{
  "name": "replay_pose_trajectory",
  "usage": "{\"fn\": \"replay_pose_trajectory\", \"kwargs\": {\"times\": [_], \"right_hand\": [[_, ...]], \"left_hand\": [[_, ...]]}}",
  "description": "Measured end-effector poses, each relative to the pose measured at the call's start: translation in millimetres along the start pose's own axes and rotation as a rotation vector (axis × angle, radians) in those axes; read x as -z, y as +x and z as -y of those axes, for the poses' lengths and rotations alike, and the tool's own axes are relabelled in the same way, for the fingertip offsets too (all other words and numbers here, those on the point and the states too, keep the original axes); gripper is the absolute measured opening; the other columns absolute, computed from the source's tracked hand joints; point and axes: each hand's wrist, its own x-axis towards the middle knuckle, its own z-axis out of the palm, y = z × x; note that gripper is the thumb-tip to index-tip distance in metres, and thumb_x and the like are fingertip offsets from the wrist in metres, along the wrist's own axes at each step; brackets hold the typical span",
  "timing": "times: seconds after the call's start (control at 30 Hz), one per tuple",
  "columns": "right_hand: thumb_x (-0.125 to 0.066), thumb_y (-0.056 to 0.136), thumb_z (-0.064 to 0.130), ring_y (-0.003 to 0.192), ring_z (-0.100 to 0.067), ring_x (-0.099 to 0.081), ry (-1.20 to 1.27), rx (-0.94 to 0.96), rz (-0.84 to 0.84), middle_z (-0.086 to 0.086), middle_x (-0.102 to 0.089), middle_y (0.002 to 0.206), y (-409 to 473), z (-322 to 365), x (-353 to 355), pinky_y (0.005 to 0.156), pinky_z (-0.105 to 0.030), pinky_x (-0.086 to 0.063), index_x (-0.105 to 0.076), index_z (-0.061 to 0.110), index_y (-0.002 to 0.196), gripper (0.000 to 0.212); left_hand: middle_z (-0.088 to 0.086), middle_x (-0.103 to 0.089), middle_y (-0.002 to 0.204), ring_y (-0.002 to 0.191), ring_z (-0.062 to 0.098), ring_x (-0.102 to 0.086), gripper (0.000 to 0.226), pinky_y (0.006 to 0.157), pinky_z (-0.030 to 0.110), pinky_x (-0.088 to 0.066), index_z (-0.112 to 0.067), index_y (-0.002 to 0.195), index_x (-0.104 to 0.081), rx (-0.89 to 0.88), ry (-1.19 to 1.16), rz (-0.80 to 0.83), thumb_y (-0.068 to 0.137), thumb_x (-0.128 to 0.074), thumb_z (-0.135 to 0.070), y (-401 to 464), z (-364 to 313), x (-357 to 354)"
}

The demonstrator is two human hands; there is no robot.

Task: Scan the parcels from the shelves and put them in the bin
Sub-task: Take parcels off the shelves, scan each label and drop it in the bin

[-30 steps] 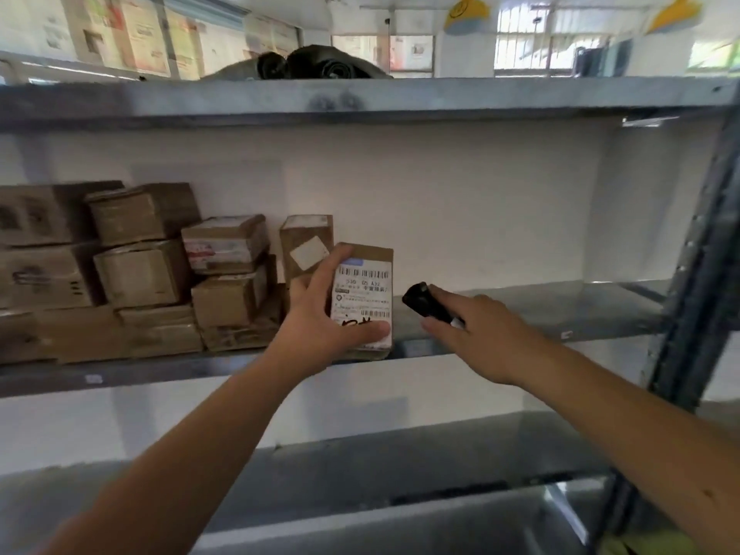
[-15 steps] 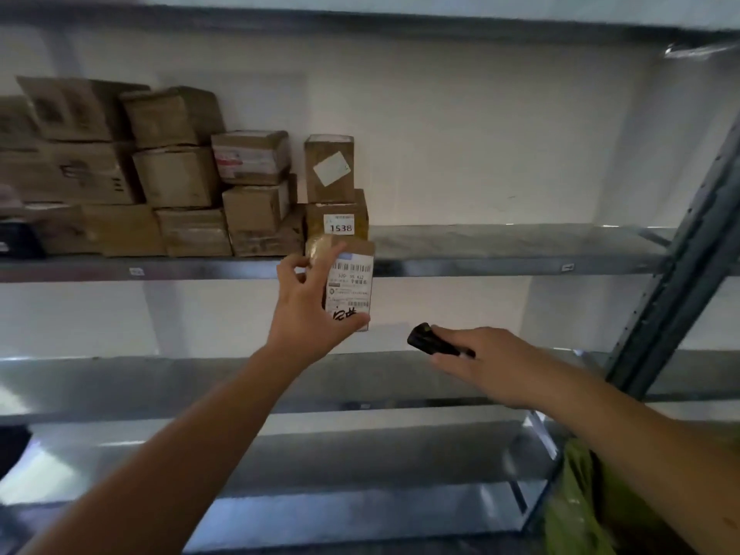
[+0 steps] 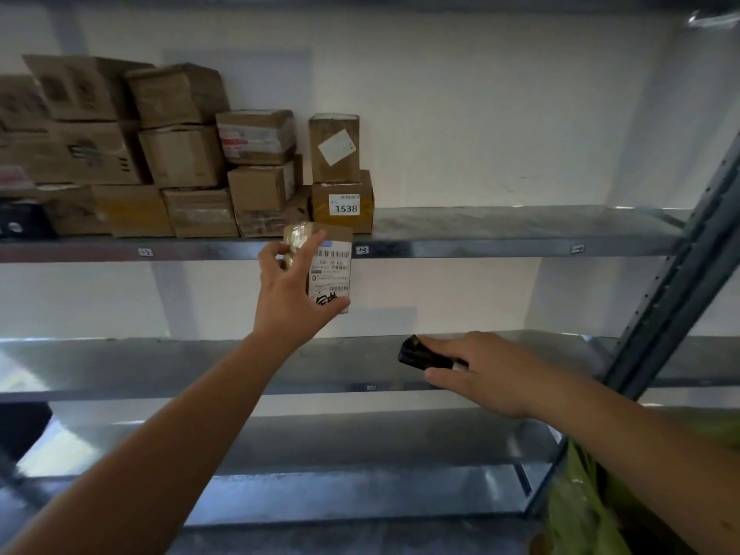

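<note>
Steel rack fills the view, three shelves visible, white wall behind. Top visible shelf holds a stack of brown boxes on its left half; the end box carries a white tag reading "1538", with a taller box standing on it with a blank white sticker set askew. Small tags on the shelf edge are too small to read.

Left hand grips the parcel in the air just in front of that shelf edge, below the "1538" box — thumb under the bottom end, fingers curled over the top left. Parcel is upright, long axis vertical, label facing the camera: barcode on top, "530- 05 A32" under it, black marker scrawl at the bottom, rest unreadable.

Right hand is lower, in front of the middle shelf, fingers clamped on a black scanner whose nose points left and slightly up.

Green bag at the lower right.
</note>
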Motion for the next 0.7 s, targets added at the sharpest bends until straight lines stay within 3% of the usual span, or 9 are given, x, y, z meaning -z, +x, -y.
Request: {"fn": "replay_pose_trajectory", "kwargs": {"times": [0.1, 0.2, 0.3, 0.43, 0.7], "right_hand": [[-0.046, 0.099, 0.068, 0.093, -0.008, -0.061, -0.022, 0.006, 0.000, 0.012, -0.062, 0.121, -0.8, 1.7, 0.4, 0.088, -0.034, -0.055, -0.028, 0.054, 0.157, 0.062], [-0.047, 0.098, 0.069, 0.086, -0.007, -0.062, -0.037, 0.010, 0.025, 0.016, -0.062, 0.107, -3.6, 3.0, -0.4, 0.083, -0.034, -0.056, -0.030, 0.055, 0.156, 0.061], [-0.047, 0.099, 0.067, 0.088, -0.010, -0.061, -0.071, 0.008, 0.049, 0.018, -0.057, 0.101, -7.8, 8.6, 0.9, 0.088, -0.038, -0.056, -0.031, 0.056, 0.154, 0.059], [-0.046, 0.099, 0.067, 0.090, -0.011, -0.061, -0.085, -0.009, 0.055, 0.016, -0.058, 0.101, -10.0, 12.6, 2.0, 0.090, -0.039, -0.055, -0.029, 0.056, 0.155, 0.060], [-0.045, 0.100, 0.066, 0.085, -0.011, -0.060, -0.098, -0.049, 0.004, 0.012, -0.056, 0.099, -13.2, 10.1, 5.3, 0.083, -0.033, -0.054, -0.028, 0.052, 0.157, 0.062]], "left_hand": [[0.001, -0.016, 0.152, 0.135, 0.031, -0.038, 0.107, 0.105, 0.047, -0.055, -0.051, 0.152, -0.028, 0.001, 0.012, -0.013, 0.069, -0.095, -0.045, -1.0, 1.2, -0.9], [0.003, -0.017, 0.152, 0.134, 0.032, -0.038, 0.108, 0.105, 0.047, -0.055, -0.050, 0.152, -0.029, 0.009, 0.012, -0.016, 0.068, -0.096, -0.044, -1.5, 2.0, 0.4], [0.011, -0.022, 0.151, 0.132, 0.031, -0.040, 0.108, 0.100, 0.048, -0.057, -0.047, 0.155, -0.030, -0.056, 0.026, -0.053, 0.068, -0.094, -0.044, -2.2, 4.4, 0.6], [0.002, -0.016, 0.151, 0.134, 0.029, -0.040, 0.107, 0.106, 0.047, -0.055, -0.053, 0.151, -0.029, 0.007, -0.008, -0.006, 0.068, -0.096, -0.044, -4.2, 4.7, 2.2], [-0.006, -0.014, 0.152, 0.136, 0.030, -0.041, 0.107, 0.104, 0.045, -0.057, -0.054, 0.151, -0.026, 0.031, -0.054, 0.042, 0.071, -0.095, -0.043, -16.4, 5.0, -5.1]]}}
